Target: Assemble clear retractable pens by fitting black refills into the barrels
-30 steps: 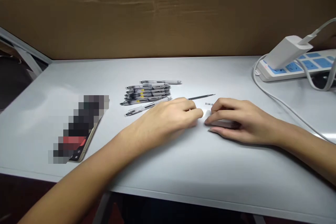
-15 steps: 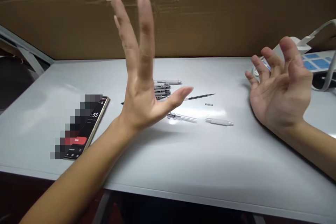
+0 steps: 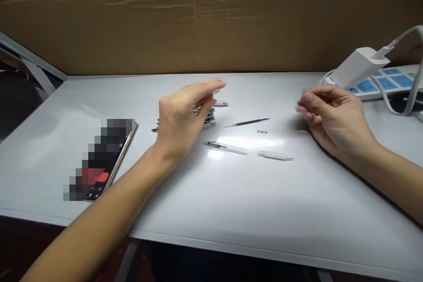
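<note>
My left hand (image 3: 187, 114) hovers above the table, its fingers over a pile of several pens (image 3: 209, 118) and hiding much of the pile. It holds nothing. My right hand (image 3: 333, 116) hangs in the air to the right, its fingers curled in toward the thumb with nothing visible in them. Between the hands lie a clear pen barrel (image 3: 226, 146), a white pen barrel (image 3: 276, 155), a thin ink refill (image 3: 247, 122) and a tiny spring (image 3: 262, 131), all apart from each other.
All of this is on a pale grey table (image 3: 264, 207) backed by a cardboard wall (image 3: 211, 17). A smartphone (image 3: 109, 152) lies face up at the left. A white charger (image 3: 358, 67) is plugged into a power strip (image 3: 386, 83) at the back right.
Both hands have dropped from high, spread poses toward the table and closed somewhat. One second ago they rested together on the table, and the pen parts now lie separately where they were.
</note>
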The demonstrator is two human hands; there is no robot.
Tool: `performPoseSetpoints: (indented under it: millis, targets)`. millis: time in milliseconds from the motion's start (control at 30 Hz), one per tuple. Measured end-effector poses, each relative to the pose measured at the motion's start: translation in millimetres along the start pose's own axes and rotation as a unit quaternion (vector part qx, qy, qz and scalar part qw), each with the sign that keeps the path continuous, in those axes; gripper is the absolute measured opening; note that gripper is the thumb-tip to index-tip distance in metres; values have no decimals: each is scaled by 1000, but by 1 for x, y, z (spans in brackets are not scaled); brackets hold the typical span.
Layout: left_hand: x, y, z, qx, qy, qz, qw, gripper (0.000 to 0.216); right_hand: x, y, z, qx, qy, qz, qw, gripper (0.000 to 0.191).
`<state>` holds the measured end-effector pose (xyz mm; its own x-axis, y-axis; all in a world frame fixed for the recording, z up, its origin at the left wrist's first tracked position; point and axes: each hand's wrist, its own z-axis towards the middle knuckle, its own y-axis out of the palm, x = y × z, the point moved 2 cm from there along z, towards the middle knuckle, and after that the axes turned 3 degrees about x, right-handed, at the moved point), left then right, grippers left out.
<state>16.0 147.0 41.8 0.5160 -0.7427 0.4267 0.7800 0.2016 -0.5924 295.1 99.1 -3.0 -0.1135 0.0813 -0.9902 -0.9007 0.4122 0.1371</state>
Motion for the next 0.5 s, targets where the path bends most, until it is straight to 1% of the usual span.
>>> performPoseSetpoints:
  millis: [33, 67, 100, 133, 167, 233, 300, 367, 400, 433, 500]
  targets:
    - [-1, 1, -1, -4, -11, -4, 1000, 7, 0, 0, -1, -2, 7, -17, 1000, 19]
    - [-2, 1, -1, -10, -21, -4, 1000, 5, 0, -1, -3, -12, -3, -41, 999, 21]
    - [-2, 1, -1, -16, -20, 1, 1000, 6, -1, 0, -5, -30, -33, -72, 996, 20]
    - [-1, 2, -2, -24, -8, 10, 1000, 10, -2, 1, -8, -54, -79, -109, 989, 17]
    - [-1, 3, -2, -34, 16, 20, 999, 17, -4, 2, -12, -82, -131, -151, 976, 14]
    - [1, 6, -4, -68, 79, 28, 994, 30, -7, 5, -19, -149, -221, -226, 937, 18]
    - [1, 12, -8, -119, 131, 24, 984, 33, -7, 8, -24, -218, -273, -272, 897, 22]
    - [1, 19, -12, -161, 152, 20, 975, 28, -5, 10, -25, -272, -289, -308, 865, 22]
    - [2, 22, -14, -173, 153, 21, 973, 26, -4, 11, -25, -288, -290, -325, 853, 21]
    - [2, 24, -15, -179, 152, 25, 972, 26, -3, 11, -24, -298, -286, -341, 844, 20]
    - [3, 28, -16, -192, 139, 34, 971, 27, -2, 12, -23, -305, -282, -357, 837, 19]
